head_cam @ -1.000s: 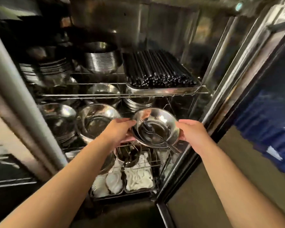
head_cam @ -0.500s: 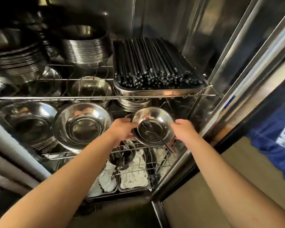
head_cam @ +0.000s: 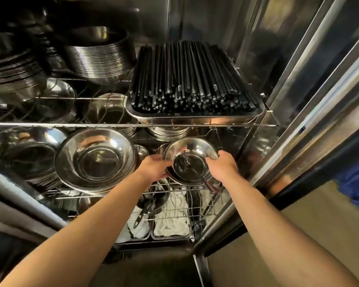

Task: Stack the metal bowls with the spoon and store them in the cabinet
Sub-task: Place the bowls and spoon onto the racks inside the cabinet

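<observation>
Small shiny metal bowls (head_cam: 192, 151), nested with a dark-handled metal spoon (head_cam: 197, 172) lying inside, are in our hands at the mouth of the steel cabinet (head_cam: 288, 79), level with the middle wire shelf (head_cam: 71, 196) and at its right end. Our left hand (head_cam: 155, 167) clamps the near-left rim, our right hand (head_cam: 223, 166) the right rim, fingers curled over the edge. Stacking looks done; we judge the storing half-finished, since the stack sits tilted toward us and we cannot confirm it rests on the wire. What is left: set it down, let go, withdraw. Just left of it a large polished steel mixing bowl (head_cam: 95, 160) leans on the same shelf, near but apart from the left hand. Above, a steel tray of black chopsticks (head_cam: 193, 79) fills the upper shelf. Hard to make out: how many bowls are in the held stack, as only the top one and a lower rim show; the spoon's handle end runs past the rim toward the lower rack and blurs there. Our hands hide the landing spot beneath the stack. The cabinet's left depths are dark, and the stacked plates there merge into glare.
</observation>
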Demonstrator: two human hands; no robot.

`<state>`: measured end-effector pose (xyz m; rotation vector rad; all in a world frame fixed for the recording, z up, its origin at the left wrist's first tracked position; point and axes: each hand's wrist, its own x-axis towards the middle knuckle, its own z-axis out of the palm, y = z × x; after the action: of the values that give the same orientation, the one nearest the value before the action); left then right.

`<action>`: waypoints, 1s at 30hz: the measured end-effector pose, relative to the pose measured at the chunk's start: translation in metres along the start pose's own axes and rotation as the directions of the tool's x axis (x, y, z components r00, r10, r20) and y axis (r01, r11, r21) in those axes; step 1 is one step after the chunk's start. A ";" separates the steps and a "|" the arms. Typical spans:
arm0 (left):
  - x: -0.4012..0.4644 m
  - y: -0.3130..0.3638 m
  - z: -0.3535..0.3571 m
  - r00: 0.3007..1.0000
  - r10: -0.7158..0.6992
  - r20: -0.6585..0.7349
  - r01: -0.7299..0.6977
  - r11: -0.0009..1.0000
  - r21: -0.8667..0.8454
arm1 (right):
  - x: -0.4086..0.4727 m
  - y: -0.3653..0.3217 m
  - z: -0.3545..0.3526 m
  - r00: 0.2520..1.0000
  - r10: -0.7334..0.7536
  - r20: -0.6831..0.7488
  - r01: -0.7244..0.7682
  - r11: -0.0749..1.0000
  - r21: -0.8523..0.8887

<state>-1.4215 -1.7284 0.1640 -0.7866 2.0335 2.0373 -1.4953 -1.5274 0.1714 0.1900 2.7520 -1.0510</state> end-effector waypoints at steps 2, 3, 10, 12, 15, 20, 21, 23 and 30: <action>0.001 -0.003 -0.001 1.000 0.021 0.012 -0.020 0.999 -0.034 | 0.000 0.001 0.001 1.000 0.000 -0.008 0.000 1.000 -0.023; 0.002 -0.005 -0.003 1.000 0.028 0.007 -0.028 0.999 -0.039 | 0.000 0.000 0.001 1.000 0.002 -0.009 -0.002 1.000 -0.027; -0.011 -0.021 -0.013 0.976 0.219 -0.023 -0.201 0.931 0.304 | -0.003 0.001 0.001 1.000 -0.019 0.017 0.020 0.999 -0.038; -0.019 -0.025 -0.018 0.955 0.297 -0.002 -0.266 0.856 0.444 | -0.007 -0.001 0.001 0.999 -0.033 0.013 0.033 0.999 -0.033; -0.030 -0.036 -0.025 0.930 0.356 0.088 -0.341 0.750 0.567 | -0.015 -0.002 0.004 0.994 -0.096 -0.054 0.091 0.992 -0.091; -0.043 -0.064 -0.038 0.916 0.369 0.156 -0.326 0.460 0.826 | -0.034 -0.005 0.015 0.938 -0.324 -0.120 0.297 0.934 -0.198; -0.046 -0.069 -0.040 0.923 0.350 0.158 -0.300 0.401 0.866 | -0.037 -0.006 0.018 0.925 -0.361 -0.114 0.322 0.909 -0.264; -0.052 -0.079 -0.046 0.933 0.326 0.153 -0.248 0.274 0.929 | -0.042 -0.008 0.024 0.905 -0.417 -0.078 0.364 0.857 -0.364; -0.071 -0.107 -0.053 0.930 0.355 0.097 -0.094 -0.027 0.995 | -0.044 -0.010 0.031 0.928 -0.368 0.057 0.336 0.763 -0.551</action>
<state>-1.2984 -1.7546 0.1055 -0.2421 3.0041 -0.0470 -1.4499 -1.5580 0.1653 -0.4092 3.0733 -0.2523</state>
